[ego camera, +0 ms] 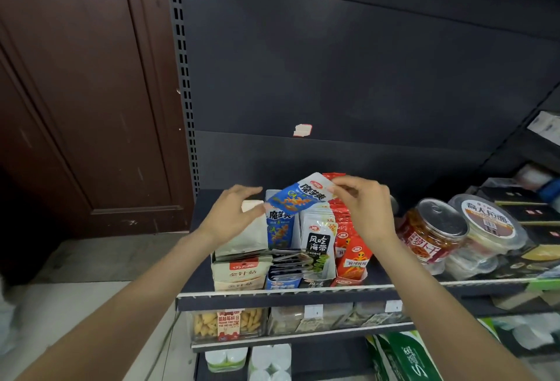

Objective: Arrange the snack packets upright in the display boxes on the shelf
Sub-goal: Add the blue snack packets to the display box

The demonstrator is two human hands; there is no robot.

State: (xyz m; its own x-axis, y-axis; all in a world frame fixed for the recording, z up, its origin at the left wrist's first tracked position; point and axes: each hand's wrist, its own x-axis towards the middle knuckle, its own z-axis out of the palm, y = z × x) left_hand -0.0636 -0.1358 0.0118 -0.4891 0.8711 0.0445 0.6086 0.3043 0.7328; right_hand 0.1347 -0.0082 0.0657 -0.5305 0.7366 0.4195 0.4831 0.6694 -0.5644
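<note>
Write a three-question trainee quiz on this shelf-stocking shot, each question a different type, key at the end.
1. True or false: both hands hold the blue konjac packet in the air.
2. Which display box stands furthest right? A) red packets B) blue packets C) beige packets
3. Fill in: right of the boxes stands a clear ___ with a pull-tab lid.

Key
1. True: the left hand pinches its lower end, the right hand its top edge.
2. A, the red spicy-strip box.
3. Jar.

Jars (433,229) right of display boxes (303,274)
</note>
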